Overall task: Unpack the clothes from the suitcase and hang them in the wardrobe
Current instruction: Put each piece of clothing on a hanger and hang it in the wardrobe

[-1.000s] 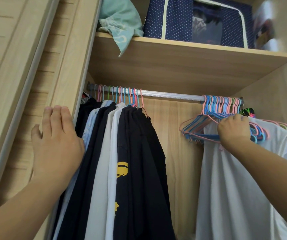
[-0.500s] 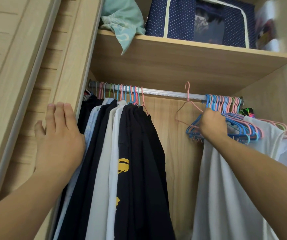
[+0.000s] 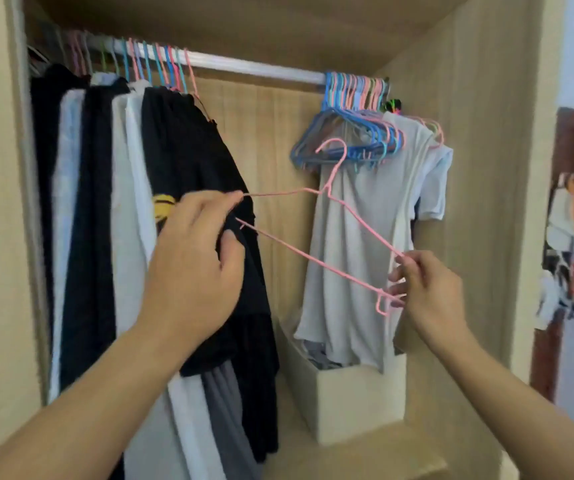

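Wardrobe [image 3: 469, 168] rail [image 3: 254, 69] carries clothes [image 3: 188, 188], hangers [image 3: 351, 133].

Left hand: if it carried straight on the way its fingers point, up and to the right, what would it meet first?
The left hand, pinching one end of the pink hanger, points past the black garment toward the bare wooden back panel. That gap looks free, so probably the panel first, though depth is hard to judge.

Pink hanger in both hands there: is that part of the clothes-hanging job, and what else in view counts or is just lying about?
Part of the job:
- pink hanger, pinched by left hand and right hand
- rail
- spare hangers

Just there:
- black garment, already hung
- grey T-shirt
- white box on the wardrobe floor
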The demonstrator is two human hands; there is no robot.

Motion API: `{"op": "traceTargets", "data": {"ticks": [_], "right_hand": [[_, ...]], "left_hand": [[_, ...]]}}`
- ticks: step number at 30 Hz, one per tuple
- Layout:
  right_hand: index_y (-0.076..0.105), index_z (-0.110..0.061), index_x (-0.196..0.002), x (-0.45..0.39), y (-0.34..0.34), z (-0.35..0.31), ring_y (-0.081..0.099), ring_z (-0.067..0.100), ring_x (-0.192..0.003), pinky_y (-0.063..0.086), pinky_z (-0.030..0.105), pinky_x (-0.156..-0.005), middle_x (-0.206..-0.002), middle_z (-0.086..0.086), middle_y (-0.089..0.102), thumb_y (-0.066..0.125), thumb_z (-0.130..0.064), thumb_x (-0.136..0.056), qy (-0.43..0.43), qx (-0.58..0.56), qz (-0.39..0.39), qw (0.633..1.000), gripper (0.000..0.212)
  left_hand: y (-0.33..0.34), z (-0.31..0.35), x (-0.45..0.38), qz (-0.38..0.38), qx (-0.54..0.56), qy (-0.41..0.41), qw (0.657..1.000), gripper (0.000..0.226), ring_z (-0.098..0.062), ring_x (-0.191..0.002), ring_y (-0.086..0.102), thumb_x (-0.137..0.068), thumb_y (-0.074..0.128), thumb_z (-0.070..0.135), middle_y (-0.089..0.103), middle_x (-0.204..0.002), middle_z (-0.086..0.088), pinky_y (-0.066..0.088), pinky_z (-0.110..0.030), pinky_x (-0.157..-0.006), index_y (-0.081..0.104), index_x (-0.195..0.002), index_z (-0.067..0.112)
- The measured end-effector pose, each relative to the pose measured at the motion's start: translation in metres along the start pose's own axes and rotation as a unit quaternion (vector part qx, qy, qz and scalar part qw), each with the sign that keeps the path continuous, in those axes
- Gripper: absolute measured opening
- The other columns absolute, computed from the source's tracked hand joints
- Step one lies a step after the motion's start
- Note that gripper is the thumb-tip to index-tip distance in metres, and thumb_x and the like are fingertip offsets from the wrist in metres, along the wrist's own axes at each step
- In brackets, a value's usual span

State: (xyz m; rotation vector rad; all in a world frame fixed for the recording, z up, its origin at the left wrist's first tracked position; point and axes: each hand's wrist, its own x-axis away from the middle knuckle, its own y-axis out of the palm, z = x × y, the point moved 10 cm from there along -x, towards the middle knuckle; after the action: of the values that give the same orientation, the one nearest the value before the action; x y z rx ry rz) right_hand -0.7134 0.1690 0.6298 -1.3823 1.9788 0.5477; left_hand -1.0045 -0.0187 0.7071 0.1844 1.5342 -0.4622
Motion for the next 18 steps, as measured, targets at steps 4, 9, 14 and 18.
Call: {"op": "traceTargets", "data": {"ticks": [4,9,14,18], "right_hand": [[0.062,-0.004,-0.092,0.133,-0.128,0.088,0.066,0.030,-0.054,0.055,0.032,-0.048,-0.075,0.013,0.067,0.046,-0.007,-0.104,0.123,0.013,-0.025,0.992,0.020],[0.066,0.000,-0.093,0.318,-0.324,0.167,0.061,0.030,-0.052,0.054,0.032,-0.049,-0.072,0.015,0.064,0.065,-0.031,-0.090,0.332,0.023,-0.005,0.943,0.031],[0.072,-0.010,-0.089,0.469,-0.508,0.189,0.059,0.025,-0.050,0.051,0.030,-0.049,-0.075,0.013,0.060,0.082,-0.055,-0.067,0.483,0.039,0.061,0.873,0.051],[0.065,0.009,-0.102,0.555,-0.635,0.189,0.060,0.019,-0.055,0.054,0.026,-0.053,-0.076,0.015,0.060,0.077,-0.043,-0.067,0.563,0.068,0.101,0.817,0.063]], "left_hand": [[0.108,0.057,0.128,-0.160,0.187,-0.073,0.966,0.033,-0.007,-0.116,0.055,-0.099,0.049,0.016,0.056,-0.125,0.009,0.042,-0.020,-0.101,0.067,-0.126,0.016],[0.222,0.117,0.301,-0.340,0.148,-0.147,0.917,0.042,-0.036,-0.132,0.044,-0.100,0.054,0.022,0.038,-0.147,-0.014,0.039,-0.045,-0.110,0.054,-0.142,0.016],[0.301,0.245,0.470,-0.628,0.179,-0.170,0.738,0.047,-0.040,-0.134,0.043,-0.105,0.045,0.036,0.048,-0.142,-0.025,0.036,-0.049,-0.109,0.054,-0.143,0.009],[0.294,0.378,0.557,-0.711,0.314,-0.280,0.563,0.051,-0.026,-0.103,0.068,-0.097,0.038,0.049,0.074,-0.106,-0.010,0.048,-0.037,-0.092,0.072,-0.097,0.010]]}}
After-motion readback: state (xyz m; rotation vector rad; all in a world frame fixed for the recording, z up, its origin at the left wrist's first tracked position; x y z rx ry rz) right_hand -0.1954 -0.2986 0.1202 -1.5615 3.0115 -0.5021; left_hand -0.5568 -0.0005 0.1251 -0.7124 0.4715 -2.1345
